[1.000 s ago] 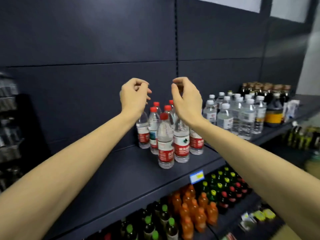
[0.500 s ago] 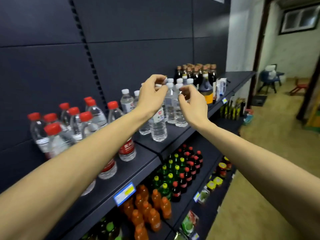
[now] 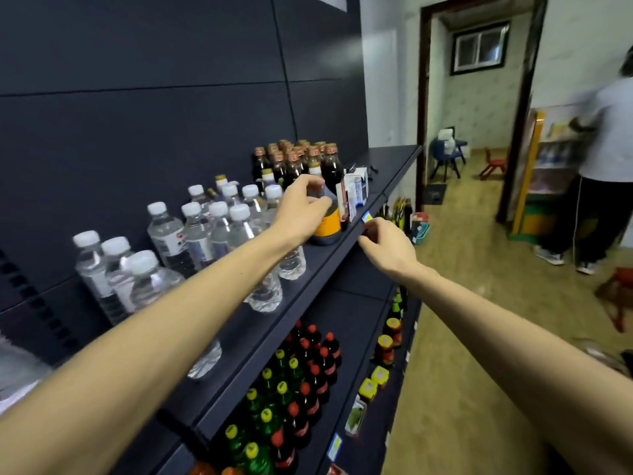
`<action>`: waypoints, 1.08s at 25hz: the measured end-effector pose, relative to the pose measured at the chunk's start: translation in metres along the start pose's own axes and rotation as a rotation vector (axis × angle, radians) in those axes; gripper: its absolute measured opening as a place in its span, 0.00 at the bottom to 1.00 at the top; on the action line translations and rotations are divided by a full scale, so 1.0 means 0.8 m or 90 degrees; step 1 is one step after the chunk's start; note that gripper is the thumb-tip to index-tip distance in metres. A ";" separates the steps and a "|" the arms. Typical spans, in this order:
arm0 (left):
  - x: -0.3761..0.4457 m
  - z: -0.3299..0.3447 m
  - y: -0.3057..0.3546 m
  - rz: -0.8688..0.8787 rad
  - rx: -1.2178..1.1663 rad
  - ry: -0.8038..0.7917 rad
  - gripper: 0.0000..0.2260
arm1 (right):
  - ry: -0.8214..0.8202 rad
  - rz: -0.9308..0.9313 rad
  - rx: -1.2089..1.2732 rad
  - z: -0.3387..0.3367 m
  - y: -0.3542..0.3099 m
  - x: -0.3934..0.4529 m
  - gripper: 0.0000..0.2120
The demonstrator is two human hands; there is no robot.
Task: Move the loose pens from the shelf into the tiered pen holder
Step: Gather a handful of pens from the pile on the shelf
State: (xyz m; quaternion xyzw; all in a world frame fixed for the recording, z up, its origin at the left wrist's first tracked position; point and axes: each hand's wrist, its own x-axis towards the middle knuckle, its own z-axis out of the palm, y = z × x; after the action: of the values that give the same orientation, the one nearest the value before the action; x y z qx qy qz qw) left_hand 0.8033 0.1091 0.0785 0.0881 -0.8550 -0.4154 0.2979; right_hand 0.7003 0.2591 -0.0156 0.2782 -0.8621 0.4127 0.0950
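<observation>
No pen and no tiered pen holder can be made out in the head view. My left hand (image 3: 301,210) is held out over the upper shelf (image 3: 346,248), fingers curled with nothing in them, in front of an orange-labelled dark bottle (image 3: 327,226). My right hand (image 3: 387,245) hovers just off the shelf's front edge, fingers curled and holding nothing, close to a blue and yellow price tag (image 3: 366,217). Some thin dark items (image 3: 371,169) lie at the shelf's far end, too small to identify.
Clear water bottles (image 3: 202,234) and brown-capped dark bottles (image 3: 298,159) crowd the upper shelf, with small cartons (image 3: 354,193) beside them. Green and red soda bottles (image 3: 294,389) fill the lower shelf. A person (image 3: 603,159) stands at the right by a doorway (image 3: 476,108).
The view has swung right along the shelf towards the doorway. Both hands moved with it from the red-capped water bottles to the dark bottles, keeping their fingers curled.
</observation>
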 end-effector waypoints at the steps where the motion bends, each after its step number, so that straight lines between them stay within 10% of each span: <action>1: 0.019 0.019 -0.007 -0.006 0.017 0.000 0.13 | -0.018 0.003 -0.019 0.002 0.020 0.021 0.19; 10: 0.197 0.201 -0.046 -0.138 0.102 -0.117 0.29 | -0.164 -0.040 -0.083 -0.004 0.200 0.239 0.29; 16: 0.318 0.290 -0.041 -0.182 0.156 -0.133 0.13 | -0.200 -0.058 -0.045 -0.017 0.286 0.357 0.29; 22: 0.443 0.382 -0.062 -0.213 0.142 -0.159 0.31 | -0.238 -0.043 -0.031 -0.007 0.373 0.480 0.29; 27: 0.586 0.421 -0.096 -0.189 0.213 -0.162 0.17 | -0.244 -0.056 -0.056 0.001 0.420 0.605 0.24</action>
State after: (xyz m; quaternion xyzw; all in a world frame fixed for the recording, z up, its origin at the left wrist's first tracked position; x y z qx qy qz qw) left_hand 0.2212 0.0949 0.0636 0.2078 -0.9200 -0.3152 0.1053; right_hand 0.1123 0.2338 -0.0472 0.3847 -0.8686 0.3096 -0.0406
